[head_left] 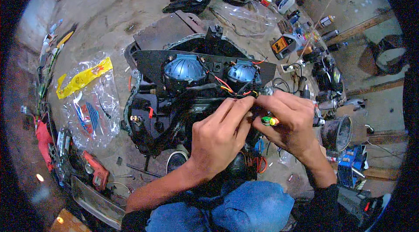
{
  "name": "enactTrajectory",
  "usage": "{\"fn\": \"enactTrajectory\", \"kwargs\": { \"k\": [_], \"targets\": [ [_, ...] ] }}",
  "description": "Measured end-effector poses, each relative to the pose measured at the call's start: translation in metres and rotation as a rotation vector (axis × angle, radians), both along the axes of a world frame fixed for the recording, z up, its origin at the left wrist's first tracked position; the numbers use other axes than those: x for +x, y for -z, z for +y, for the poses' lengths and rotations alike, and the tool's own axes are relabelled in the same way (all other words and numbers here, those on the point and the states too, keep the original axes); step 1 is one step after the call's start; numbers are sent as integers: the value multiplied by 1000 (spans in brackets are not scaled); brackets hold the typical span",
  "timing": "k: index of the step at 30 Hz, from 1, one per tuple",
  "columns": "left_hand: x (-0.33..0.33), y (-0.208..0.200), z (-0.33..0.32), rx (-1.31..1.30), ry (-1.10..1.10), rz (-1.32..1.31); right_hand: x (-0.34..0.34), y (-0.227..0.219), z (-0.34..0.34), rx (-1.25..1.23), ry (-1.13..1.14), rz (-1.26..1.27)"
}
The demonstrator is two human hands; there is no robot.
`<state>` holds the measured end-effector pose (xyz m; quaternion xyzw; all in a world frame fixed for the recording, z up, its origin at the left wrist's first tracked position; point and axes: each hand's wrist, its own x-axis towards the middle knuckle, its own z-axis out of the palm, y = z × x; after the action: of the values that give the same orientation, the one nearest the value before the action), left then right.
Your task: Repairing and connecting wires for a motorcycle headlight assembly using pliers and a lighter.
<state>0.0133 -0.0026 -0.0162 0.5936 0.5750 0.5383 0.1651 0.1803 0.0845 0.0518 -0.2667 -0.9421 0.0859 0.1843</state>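
A person's left hand [220, 138], fingertips together, pinches wires [225, 88] beside the right blue lamp [243, 73] of a black housing [168, 112] while the right hand [290, 118] grips a green-ended stick [267, 121], forearms [163, 186] angled inward from below, a plastic bag [98, 114] near the housing's left edge and floor [118, 22] stretching beyond.

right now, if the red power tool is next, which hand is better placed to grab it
Probably the left hand: the red power tool lies on the left, nearer to it. The right hand is farther and holds a green-and-yellow item.
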Motion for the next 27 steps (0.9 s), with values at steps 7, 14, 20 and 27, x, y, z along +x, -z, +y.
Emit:
{"fn": "enactTrajectory", "kwargs": {
  "k": [7, 14, 20, 27],
  "targets": [
    [-1, -9, 4, -83, -18, -21, 31, 0, 34, 224, 174, 256],
    [2, -7, 5, -58, 0, -82, 164, -65, 22, 253, 819, 609],
    [4, -9, 4, -100, -52, -53, 234, 26, -31, -66, 1110, 395],
    [8, -6, 10, -64, -96, -13, 153, 88, -98, -690, 1094, 460]
  ]
}}
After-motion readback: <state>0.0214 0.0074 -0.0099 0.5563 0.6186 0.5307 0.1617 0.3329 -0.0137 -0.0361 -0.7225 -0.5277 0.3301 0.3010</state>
